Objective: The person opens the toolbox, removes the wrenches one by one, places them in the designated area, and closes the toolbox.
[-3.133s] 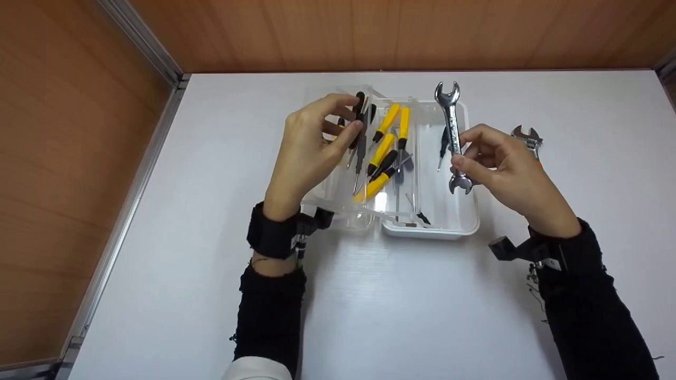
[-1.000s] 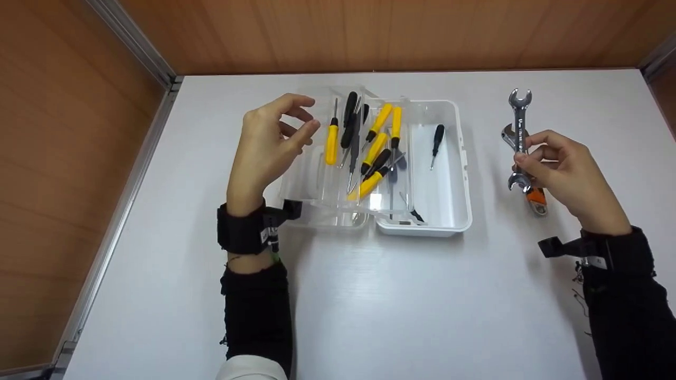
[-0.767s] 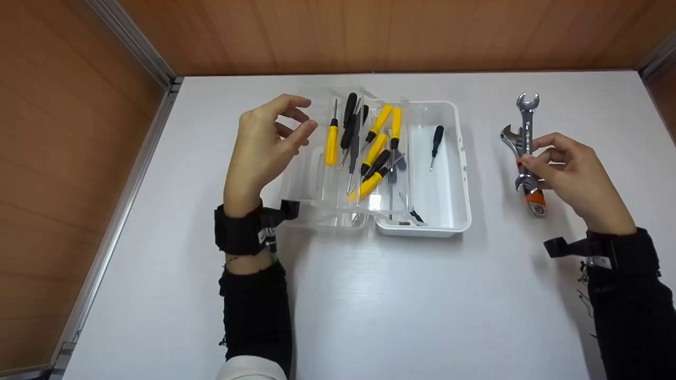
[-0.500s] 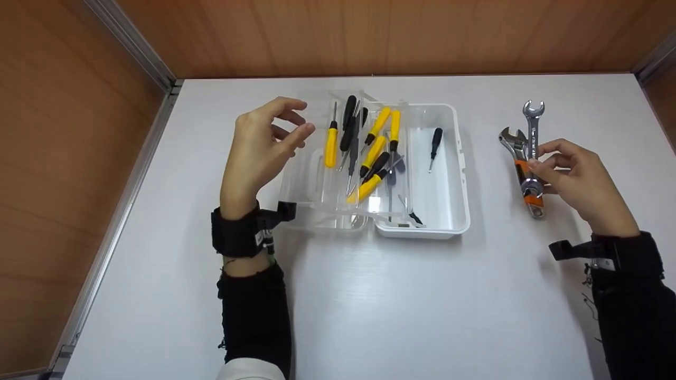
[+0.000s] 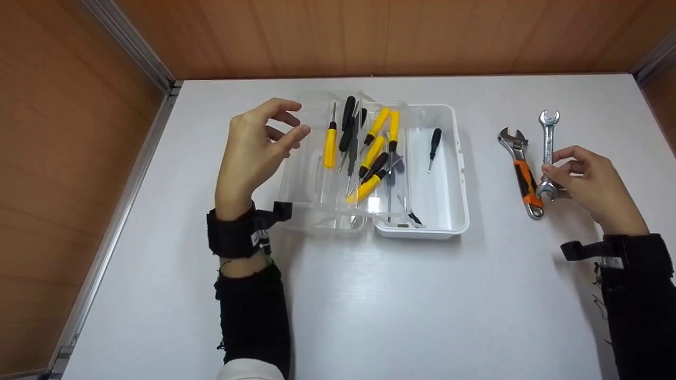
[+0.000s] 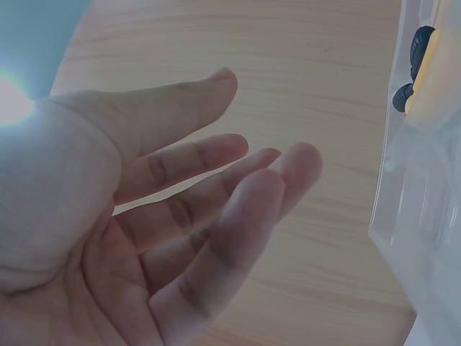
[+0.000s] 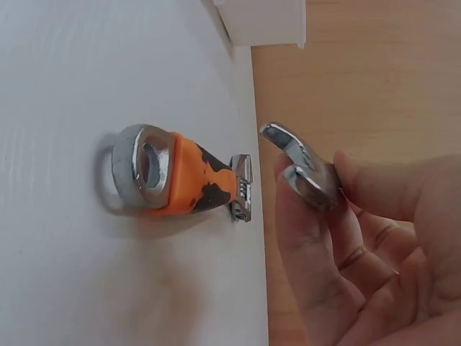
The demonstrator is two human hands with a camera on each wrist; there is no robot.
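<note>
While the right hand (image 5: pixel 594 184) pinches a steel spanner (image 5: pixel 548 148) beside an orange-handled wrench (image 5: pixel 520 170), the left hand (image 5: pixel 256 148) hovers open; no legible markings.

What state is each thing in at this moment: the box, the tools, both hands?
Plastic box: open, clear lid folded out to the left.
Screwdrivers: piled loose on the clear lid side.
Small black screwdriver: lying alone in the white half.
Adjustable wrench: lying flat on the table.
Open-end wrench: pinched at its lower end.
Right hand: holding the open-end wrench.
Left hand: raised, fingers relaxed, holding nothing.
</note>
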